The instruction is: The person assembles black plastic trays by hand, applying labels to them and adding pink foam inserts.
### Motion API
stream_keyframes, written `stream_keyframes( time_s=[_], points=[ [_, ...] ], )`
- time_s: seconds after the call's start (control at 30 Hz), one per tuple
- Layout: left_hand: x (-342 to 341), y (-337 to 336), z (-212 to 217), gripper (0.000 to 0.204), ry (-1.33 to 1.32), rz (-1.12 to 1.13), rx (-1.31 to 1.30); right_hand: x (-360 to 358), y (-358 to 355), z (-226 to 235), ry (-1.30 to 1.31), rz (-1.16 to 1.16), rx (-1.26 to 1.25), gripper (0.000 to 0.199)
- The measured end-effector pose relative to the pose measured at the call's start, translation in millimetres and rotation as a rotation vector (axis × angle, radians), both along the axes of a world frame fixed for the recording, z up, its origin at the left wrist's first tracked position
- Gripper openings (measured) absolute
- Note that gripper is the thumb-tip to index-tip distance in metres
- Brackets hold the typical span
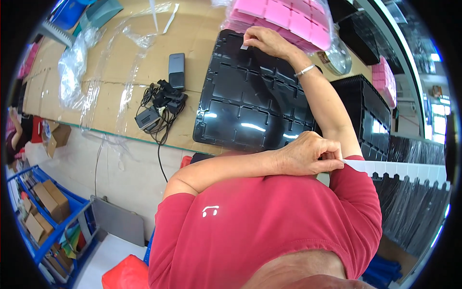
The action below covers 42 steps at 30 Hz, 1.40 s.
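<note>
Red sleeve (356,192) is being pinched by left hand (308,155); right hand (264,41), at twelve o'clock, is gripping small tape piece (244,46) touching black tray (250,96).

A packing workshop: cardboard-covered bench (120,62), stacked black plastic trays (250,96), pink foam pads (288,19), boxes on blue shelving (48,212).

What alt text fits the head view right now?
The right hand presses a small white strip onto a black tray on a cardboard-covered bench. The left hand pinches the red right sleeve.
</note>
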State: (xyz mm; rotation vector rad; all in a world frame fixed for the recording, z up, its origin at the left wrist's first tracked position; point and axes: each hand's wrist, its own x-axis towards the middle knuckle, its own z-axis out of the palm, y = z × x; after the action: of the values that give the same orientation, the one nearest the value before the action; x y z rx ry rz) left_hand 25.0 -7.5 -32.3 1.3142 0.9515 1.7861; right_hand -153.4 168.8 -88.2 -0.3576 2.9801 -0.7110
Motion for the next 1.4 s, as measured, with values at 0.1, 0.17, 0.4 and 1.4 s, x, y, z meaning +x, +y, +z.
stream_keyframes(
  time_s=[0.1,0.17,0.4,1.4],
  points=[
    [-12.8,-1.7,-0.3,0.018,-0.028,0.097,-0.021,-24.7,-3.6,-9.1,-0.061,0.089,0.078,0.021],
    [-17.0,-1.4,-3.6,0.018,-0.047,0.143,-0.039,-33.4,-6.1,-14.8,-0.104,0.121,0.113,0.021],
    [-22.4,6.1,-12.3,0.017,-0.059,0.180,-0.034,-28.0,-12.8,-49.7,0.216,0.030,0.190,0.013],
    [-8.3,7.2,0.2,0.019,-0.024,0.170,-0.043,-12.2,-26.2,-52.6,0.523,-0.135,0.192,0.005]
  ],
)
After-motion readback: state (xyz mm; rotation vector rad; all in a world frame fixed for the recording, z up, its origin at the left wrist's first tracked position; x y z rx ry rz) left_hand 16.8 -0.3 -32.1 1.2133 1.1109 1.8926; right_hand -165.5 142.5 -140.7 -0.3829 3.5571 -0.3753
